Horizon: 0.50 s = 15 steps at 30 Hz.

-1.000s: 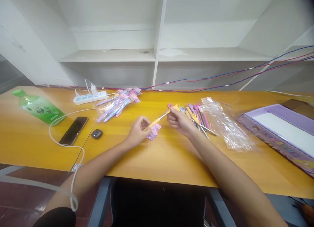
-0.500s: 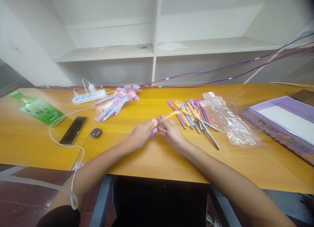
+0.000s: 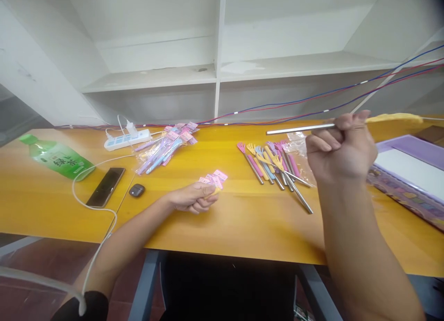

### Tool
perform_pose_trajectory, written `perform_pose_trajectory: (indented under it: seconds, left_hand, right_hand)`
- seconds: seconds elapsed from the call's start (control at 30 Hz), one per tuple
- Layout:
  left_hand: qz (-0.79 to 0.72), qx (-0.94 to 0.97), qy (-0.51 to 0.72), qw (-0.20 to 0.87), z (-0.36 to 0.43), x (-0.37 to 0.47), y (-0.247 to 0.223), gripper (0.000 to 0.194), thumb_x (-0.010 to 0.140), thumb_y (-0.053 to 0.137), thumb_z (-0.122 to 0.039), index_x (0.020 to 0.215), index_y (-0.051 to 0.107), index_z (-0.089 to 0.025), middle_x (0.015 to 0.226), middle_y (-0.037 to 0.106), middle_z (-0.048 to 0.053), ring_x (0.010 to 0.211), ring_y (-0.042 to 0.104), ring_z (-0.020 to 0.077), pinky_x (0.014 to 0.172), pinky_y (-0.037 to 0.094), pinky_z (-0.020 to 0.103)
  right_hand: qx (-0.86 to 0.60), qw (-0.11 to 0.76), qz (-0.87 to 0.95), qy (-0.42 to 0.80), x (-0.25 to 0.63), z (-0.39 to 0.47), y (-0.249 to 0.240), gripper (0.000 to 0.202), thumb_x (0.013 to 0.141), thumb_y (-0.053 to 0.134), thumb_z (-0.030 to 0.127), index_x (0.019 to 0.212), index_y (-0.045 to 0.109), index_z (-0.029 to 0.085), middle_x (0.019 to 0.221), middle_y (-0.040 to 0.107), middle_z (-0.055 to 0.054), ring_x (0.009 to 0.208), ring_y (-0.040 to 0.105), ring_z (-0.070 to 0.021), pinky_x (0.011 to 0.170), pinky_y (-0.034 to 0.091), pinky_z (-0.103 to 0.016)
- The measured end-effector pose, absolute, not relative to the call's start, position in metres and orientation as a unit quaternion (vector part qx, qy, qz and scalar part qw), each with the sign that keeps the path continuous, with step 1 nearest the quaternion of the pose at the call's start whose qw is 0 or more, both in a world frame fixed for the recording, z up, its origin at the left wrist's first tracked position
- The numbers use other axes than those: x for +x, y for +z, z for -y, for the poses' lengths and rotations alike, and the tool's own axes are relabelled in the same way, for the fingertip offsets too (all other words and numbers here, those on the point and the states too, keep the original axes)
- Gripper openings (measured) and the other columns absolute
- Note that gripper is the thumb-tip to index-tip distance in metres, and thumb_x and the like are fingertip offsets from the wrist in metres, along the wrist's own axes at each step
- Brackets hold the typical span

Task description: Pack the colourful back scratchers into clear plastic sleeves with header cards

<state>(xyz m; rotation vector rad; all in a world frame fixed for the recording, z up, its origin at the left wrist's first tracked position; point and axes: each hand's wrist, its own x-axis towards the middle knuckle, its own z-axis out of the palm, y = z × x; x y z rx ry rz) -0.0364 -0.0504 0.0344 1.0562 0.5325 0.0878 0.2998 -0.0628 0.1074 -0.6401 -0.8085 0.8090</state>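
Observation:
My left hand [image 3: 194, 198] is closed over the desk, holding several pink cards [image 3: 212, 177] that fan out above its fingers; a bit of yellow shows at the thumb. Raised at the right, my right hand [image 3: 342, 147] grips a metal rod with a yellow end [image 3: 393, 118], the metal part [image 3: 300, 129] pointing left. Below and left of it lies a pile of hand-shaped sticks [image 3: 268, 161] in pink, yellow, blue and purple with metal rods. Clear plastic wrapping [image 3: 299, 147] is partly hidden behind my right hand. Packaged sticks with pink cards [image 3: 166, 145] lie at the back left.
A green bottle [image 3: 57, 159], a phone [image 3: 106, 187], a black case [image 3: 136, 190] and a white power strip [image 3: 128, 139] are at the left, with a white cable. A purple box [image 3: 409, 173] lies at the right. Shelves stand behind the desk.
My hands were together at the centre. The right one has moved up and right with the yellow-ended rod; the left has shifted slightly left and down, its pink cards now more visible.

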Motion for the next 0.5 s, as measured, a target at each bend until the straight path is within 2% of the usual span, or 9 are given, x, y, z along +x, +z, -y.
perform_pose_trajectory:
  seconds: [0.1,0.2,0.27,0.37,0.43,0.5]
  left_hand:
    - [-0.259,0.497,0.204,0.803,0.047,-0.028,0.027,0.048,0.089,0.069,-0.064,0.081,0.058,-0.019,0.06,0.034,-0.005,0.047,0.031,0.0066,0.041,0.029,0.018]
    - [-0.285,0.497,0.337,0.747,0.046,-0.017,0.021,0.043,0.087,0.075,-0.058,0.086,0.069,-0.016,0.07,0.055,0.002,0.059,0.051,0.0106,0.053,0.045,0.024]
    - [-0.3,0.492,0.378,0.725,0.048,-0.011,0.017,0.042,0.086,0.077,-0.056,0.091,0.072,-0.015,0.072,0.059,0.003,0.06,0.053,0.01,0.055,0.046,0.024]
    - [-0.291,0.488,0.391,0.724,0.054,-0.006,0.012,0.039,0.087,0.077,-0.053,0.094,0.071,-0.014,0.069,0.058,0.0,0.054,0.048,0.0065,0.055,0.042,0.022]
    - [-0.286,0.495,0.4,0.717,0.058,-0.003,0.008,0.038,0.089,0.076,-0.051,0.097,0.068,-0.015,0.067,0.058,-0.002,0.053,0.049,0.0062,0.055,0.041,0.022]
    - [-0.297,0.513,0.411,0.692,0.06,-0.002,0.002,0.038,0.088,0.078,-0.049,0.101,0.065,-0.015,0.07,0.061,-0.002,0.057,0.056,0.0081,0.058,0.045,0.023]
  right_hand:
    - [-0.335,0.751,0.4,0.405,0.31,0.054,0.089,0.043,0.091,0.073,0.055,0.07,0.051,0.026,0.056,0.017,0.008,0.045,0.012,-0.0092,0.037,0.018,-0.025]
    - [-0.384,0.617,0.45,0.519,0.278,0.052,0.055,0.051,0.086,0.073,0.068,0.068,0.055,0.024,0.053,0.022,0.008,0.043,0.018,-0.0081,0.037,0.019,-0.024]
    - [-0.406,0.533,0.487,0.559,0.242,0.056,0.035,0.056,0.085,0.07,0.074,0.066,0.057,0.023,0.051,0.029,0.007,0.043,0.028,-0.009,0.039,0.028,-0.024]
    - [-0.385,0.515,0.54,0.543,0.191,0.066,0.017,0.06,0.088,0.064,0.076,0.066,0.055,0.021,0.063,0.054,0.0,0.059,0.054,-0.0127,0.055,0.048,-0.026]
    - [-0.369,0.515,0.54,0.554,0.17,0.073,0.01,0.059,0.091,0.058,0.077,0.072,0.053,0.022,0.07,0.06,-0.001,0.062,0.059,-0.0136,0.06,0.053,-0.028]
    - [-0.381,0.5,0.529,0.571,0.159,0.079,0.004,0.056,0.095,0.05,0.077,0.082,0.051,0.023,0.068,0.061,0.001,0.055,0.056,-0.0128,0.051,0.05,-0.026]
